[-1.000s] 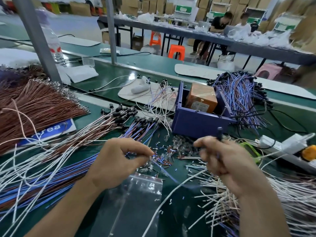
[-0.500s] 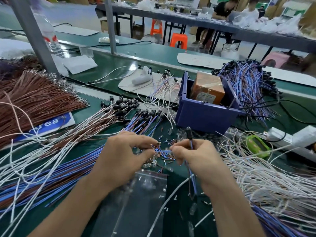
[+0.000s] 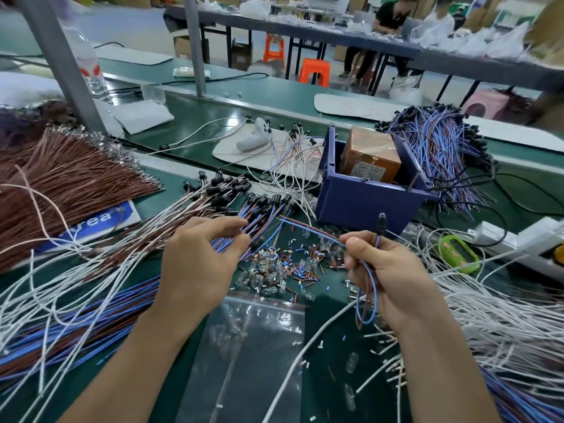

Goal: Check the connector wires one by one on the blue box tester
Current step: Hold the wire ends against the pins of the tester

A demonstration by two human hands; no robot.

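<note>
The right hand (image 3: 390, 279), its grip pinching one connector wire (image 3: 381, 224) plug-up, would likely do best carrying it to the blue box tester (image 3: 360, 199) at twelve o'clock, while the left hand (image 3: 198, 264) pinched the wire bundle (image 3: 262, 209).

Near the middle of the bench (image 3: 274, 99) sat the box tester (image 3: 360, 199), a carton (image 3: 370, 160) inside it. Behind it and to its right lay a heap of connector wires (image 3: 436, 148); behind and to its left, a pad (image 3: 229, 155) carried a small device (image 3: 253, 138). A fan of connector wires (image 3: 210, 206) spread from the left toward the tester's front, with a larger bundle (image 3: 61, 178) left of it, beside an upright post (image 3: 61, 62). Before the tester lay a scatter of cut pieces (image 3: 290, 264), a plastic bag (image 3: 253, 346) nearer still. The left grip (image 3: 198, 264) pinched into the fan. The right grip (image 3: 387, 270), right of the scatter, held one wire (image 3: 374, 296). Loose wires (image 3: 488, 315) covered the near right, a power strip (image 3: 518, 239) beyond them.
</note>
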